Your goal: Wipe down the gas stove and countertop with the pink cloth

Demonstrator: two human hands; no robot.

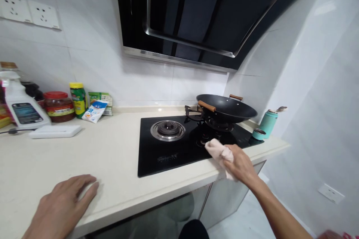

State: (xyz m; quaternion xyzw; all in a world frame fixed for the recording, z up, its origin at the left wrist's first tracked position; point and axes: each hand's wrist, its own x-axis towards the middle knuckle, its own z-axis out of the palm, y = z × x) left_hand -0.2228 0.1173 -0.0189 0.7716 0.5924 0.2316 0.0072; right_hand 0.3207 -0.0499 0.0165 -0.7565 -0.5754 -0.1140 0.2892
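Observation:
My right hand (239, 162) is closed around a pale pink cloth (220, 152), bunched up over the front edge of the black glass gas stove (182, 151). Part of the cloth hangs below the fingers, near the counter's edge. My left hand (66, 199) rests on the cream countertop (117, 179) at the lower left, fingers stretched out and holding nothing. On the stove's left side the round burner (168, 129) is bare, with no pan support on it. A black wok (227, 108) with wooden handles sits over the right burner.
A loose black pan support (193, 112) lies behind the burners. At the right stand a turquoise bottle (269, 124) and its cup lid (258, 133). Leftward are a spray bottle (24, 101), a red-lidded jar (58, 107) and a white flat box (55, 131). A range hood (190, 15) hangs above.

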